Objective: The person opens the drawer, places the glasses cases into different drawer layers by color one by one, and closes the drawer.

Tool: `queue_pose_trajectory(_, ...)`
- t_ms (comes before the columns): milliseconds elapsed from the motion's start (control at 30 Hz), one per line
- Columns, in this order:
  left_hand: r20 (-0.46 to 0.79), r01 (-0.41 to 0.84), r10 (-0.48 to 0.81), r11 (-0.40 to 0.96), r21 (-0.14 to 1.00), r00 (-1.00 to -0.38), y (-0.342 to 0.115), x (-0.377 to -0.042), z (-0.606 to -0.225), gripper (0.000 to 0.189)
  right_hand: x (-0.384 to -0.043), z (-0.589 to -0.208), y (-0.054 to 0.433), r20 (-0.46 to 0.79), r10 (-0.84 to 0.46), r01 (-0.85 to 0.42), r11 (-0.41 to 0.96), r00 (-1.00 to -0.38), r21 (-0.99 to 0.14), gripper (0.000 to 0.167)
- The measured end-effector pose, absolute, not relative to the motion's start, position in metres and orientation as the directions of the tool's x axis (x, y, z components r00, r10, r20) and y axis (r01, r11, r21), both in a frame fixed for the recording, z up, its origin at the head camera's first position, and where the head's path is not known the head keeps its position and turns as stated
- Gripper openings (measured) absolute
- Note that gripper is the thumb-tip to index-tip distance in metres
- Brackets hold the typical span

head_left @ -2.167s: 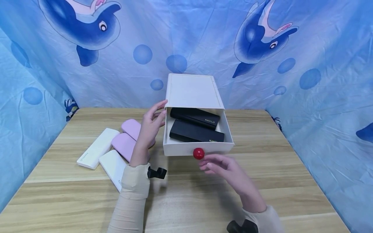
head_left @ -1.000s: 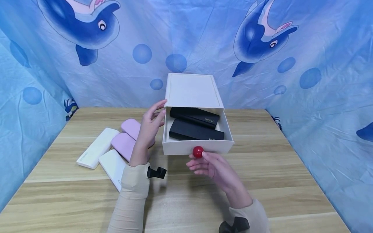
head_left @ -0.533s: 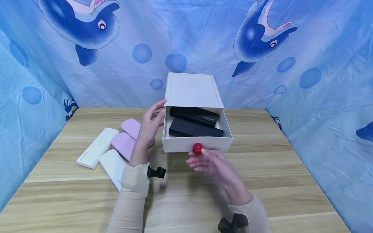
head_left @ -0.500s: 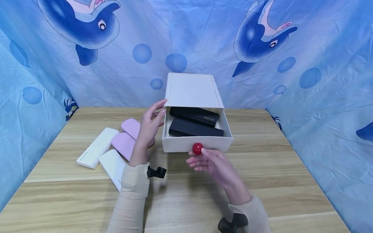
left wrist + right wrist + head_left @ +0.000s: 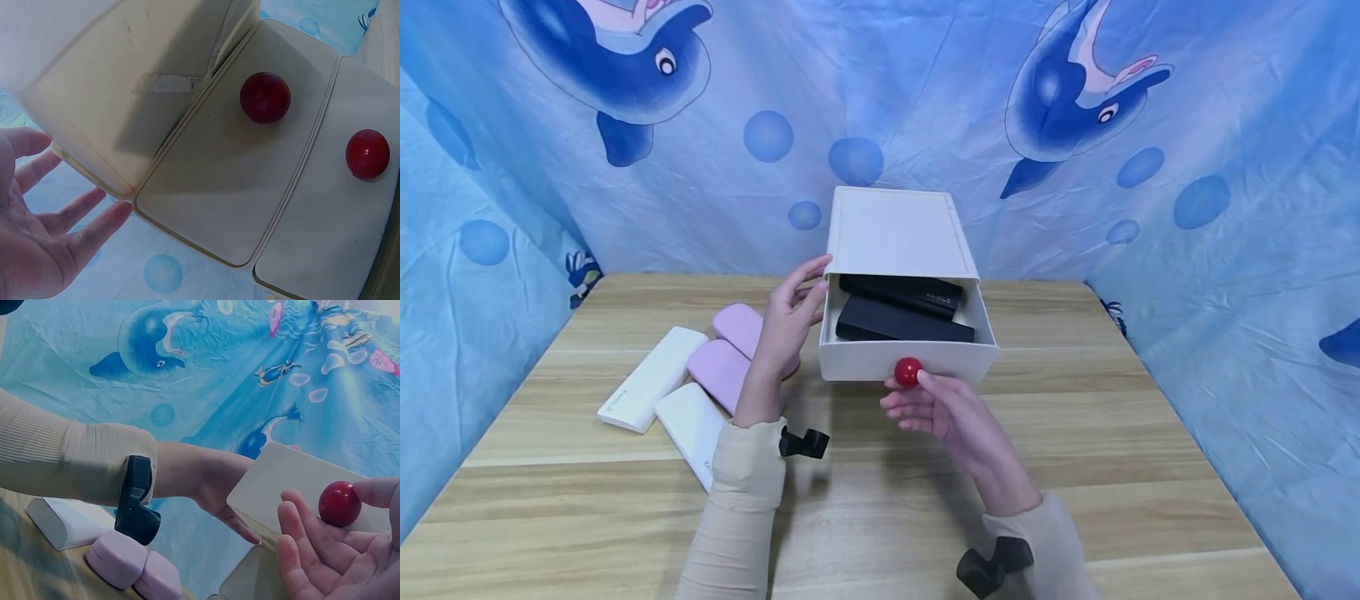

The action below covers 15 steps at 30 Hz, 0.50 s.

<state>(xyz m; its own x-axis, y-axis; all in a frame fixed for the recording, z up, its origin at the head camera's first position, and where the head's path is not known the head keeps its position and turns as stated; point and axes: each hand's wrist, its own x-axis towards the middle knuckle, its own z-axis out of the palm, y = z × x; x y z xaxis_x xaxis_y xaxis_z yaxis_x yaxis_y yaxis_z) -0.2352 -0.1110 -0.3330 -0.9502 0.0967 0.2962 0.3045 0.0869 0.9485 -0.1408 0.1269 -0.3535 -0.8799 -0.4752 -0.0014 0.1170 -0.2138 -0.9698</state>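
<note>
A white drawer cabinet (image 5: 898, 233) stands at the back middle, its top drawer (image 5: 857, 362) partly pulled out. Inside lie two black oblong cases, one nearer the front (image 5: 902, 321) and one behind it (image 5: 936, 293) with lettering, partly under the cabinet top. My right hand (image 5: 958, 421) pinches the drawer's red knob (image 5: 907, 372) between thumb and index finger, the other fingers loosely bent below. My left hand (image 5: 786, 325) steadies the cabinet's left side with spread fingertips. In the left wrist view, two lower drawers with red knobs (image 5: 265, 98) are closed.
Left of the cabinet, two white cases (image 5: 655, 379) and purple rounded cases (image 5: 721, 373) lie on the wooden table (image 5: 1112, 467), partly behind my left forearm. A blue dolphin-print cloth (image 5: 925, 108) hangs behind and at both sides.
My right hand, at first beside the knob, has taken it between thumb and finger. The drawer has slid inward, its front now nearer the cabinet. My left hand stays where it was.
</note>
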Motion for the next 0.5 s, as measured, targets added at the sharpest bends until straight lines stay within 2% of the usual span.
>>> queue_pose_trajectory(267,0.287,0.295,0.097,0.086,0.952,-0.953,-0.111,-0.236,-0.333,0.042,-0.147,-0.351,0.126,-0.017,-0.464,0.142,-0.235,-0.885,-0.961,0.036)
queue_pose_trajectory(500,0.295,0.302,0.091,0.079,0.950,-0.951,-0.111,-0.237,-0.334,0.042,-0.156,-0.351,0.125,-0.070,-0.469,0.218,-0.270,-0.880,-0.938,0.036)
